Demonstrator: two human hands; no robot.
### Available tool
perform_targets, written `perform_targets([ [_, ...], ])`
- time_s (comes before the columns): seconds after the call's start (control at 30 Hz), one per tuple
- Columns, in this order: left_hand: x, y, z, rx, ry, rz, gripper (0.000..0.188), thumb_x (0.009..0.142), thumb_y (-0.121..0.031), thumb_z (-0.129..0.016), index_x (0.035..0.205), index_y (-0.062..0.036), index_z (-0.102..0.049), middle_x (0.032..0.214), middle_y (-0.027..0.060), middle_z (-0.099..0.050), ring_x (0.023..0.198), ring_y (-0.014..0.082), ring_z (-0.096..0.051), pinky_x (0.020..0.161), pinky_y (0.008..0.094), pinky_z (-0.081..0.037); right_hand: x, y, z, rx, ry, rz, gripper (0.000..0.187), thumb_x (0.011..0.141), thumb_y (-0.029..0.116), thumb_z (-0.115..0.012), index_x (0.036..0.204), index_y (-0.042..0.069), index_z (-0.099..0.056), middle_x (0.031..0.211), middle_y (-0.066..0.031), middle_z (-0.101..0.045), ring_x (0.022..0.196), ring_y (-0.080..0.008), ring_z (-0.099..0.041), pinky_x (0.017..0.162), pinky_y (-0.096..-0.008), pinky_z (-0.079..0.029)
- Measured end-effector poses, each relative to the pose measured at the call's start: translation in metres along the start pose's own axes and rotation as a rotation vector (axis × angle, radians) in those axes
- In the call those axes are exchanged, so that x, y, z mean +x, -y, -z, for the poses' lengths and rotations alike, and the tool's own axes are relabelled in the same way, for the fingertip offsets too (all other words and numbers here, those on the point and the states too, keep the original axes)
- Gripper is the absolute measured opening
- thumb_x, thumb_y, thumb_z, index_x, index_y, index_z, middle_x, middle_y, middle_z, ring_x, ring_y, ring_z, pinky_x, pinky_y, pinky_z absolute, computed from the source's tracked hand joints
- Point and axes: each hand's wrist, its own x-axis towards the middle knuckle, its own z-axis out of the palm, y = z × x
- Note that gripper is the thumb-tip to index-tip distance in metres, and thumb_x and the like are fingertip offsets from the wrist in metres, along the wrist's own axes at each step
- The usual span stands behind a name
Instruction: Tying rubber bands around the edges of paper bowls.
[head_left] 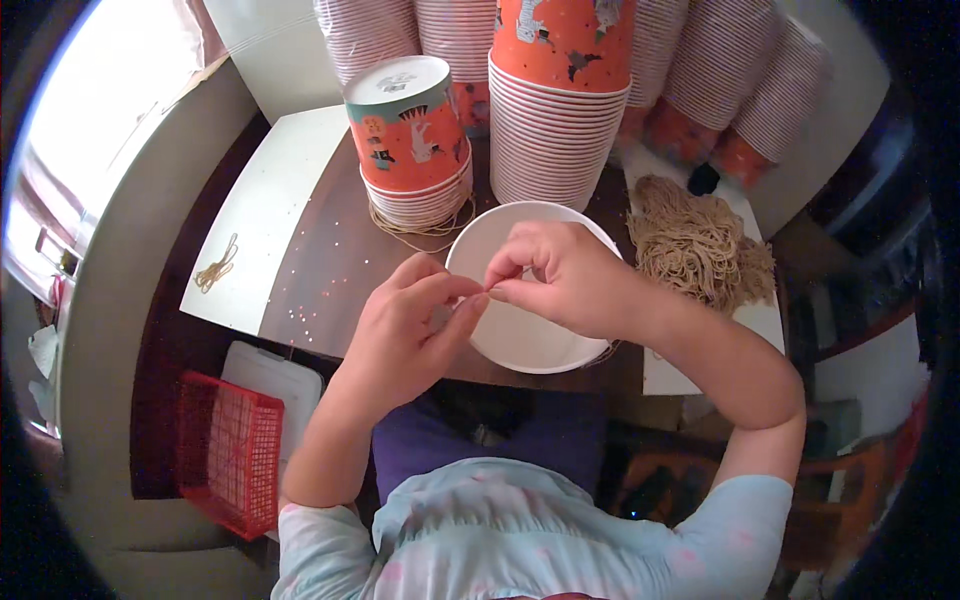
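Note:
A round paper bucket [530, 350], white inside, stands open before me at the table's near edge. Above it my left hand [395, 325] and my right hand [565, 280] meet, thumb and forefinger of each pinched together. Whatever is between their fingertips is too small to make out. Some thin tan strands show by the bucket's lower right rim. To the right of the bucket lies a big heap of tan cord [690, 240]. Behind my left hand, an upside-down stack of orange and green printed buckets [415, 145] has loose cord loops [415, 235] round its base.
A tall stack of nested orange buckets [555, 130] rises behind the open one, with more wrapped stacks [715, 60] along the back. A small cord bundle [216, 265] and pale specks lie on the left tabletop. Below left is a red plastic basket [230, 450].

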Motion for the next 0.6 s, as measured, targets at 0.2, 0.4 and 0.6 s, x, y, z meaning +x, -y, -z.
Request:
perform_targets([
  [0.2,0.006,-0.004,-0.002,-0.045,-0.044,0.101,0.009,0.078,-0.003,-0.067,0.085,0.002,-0.067,0.071,0.0058,-0.053,0.059,0.0116,-0.052,0.055,0.0247,-0.041,0.001,-0.005,-0.007,-0.049,-0.147,0.171,0.008,0.079,0.007,-0.066,0.085,0.001,-0.064,0.075,-0.007,-0.059,0.068,-0.0155,-0.057,0.061,-0.0297,-0.045],
  [0.4,0.008,-0.006,0.004,-0.079,-0.102,0.119,0.007,0.074,-0.003,-0.07,0.078,0.0019,-0.067,0.073,0.0055,-0.055,0.061,0.0106,-0.054,0.055,0.0232,-0.043,0.003,0.006,-0.007,0.049,-0.137,0.121,0.01,0.078,0.008,-0.065,0.085,0.0,-0.064,0.073,-0.0094,-0.062,0.067,-0.0166,-0.059,0.061,-0.0301,-0.047],
  [0.6,-0.006,-0.005,0.0,0.251,-0.149,-0.09,0.011,0.07,-0.001,-0.073,0.08,-0.0027,-0.068,0.077,0.006,-0.059,0.063,0.0142,-0.058,0.055,0.0284,-0.047,0.009,0.004,-0.003,-0.002,0.06,0.086,0.013,0.077,0.01,-0.062,0.084,-0.001,-0.065,0.074,-0.0099,-0.064,0.068,-0.0158,-0.061,0.062,-0.0294,-0.048],
])
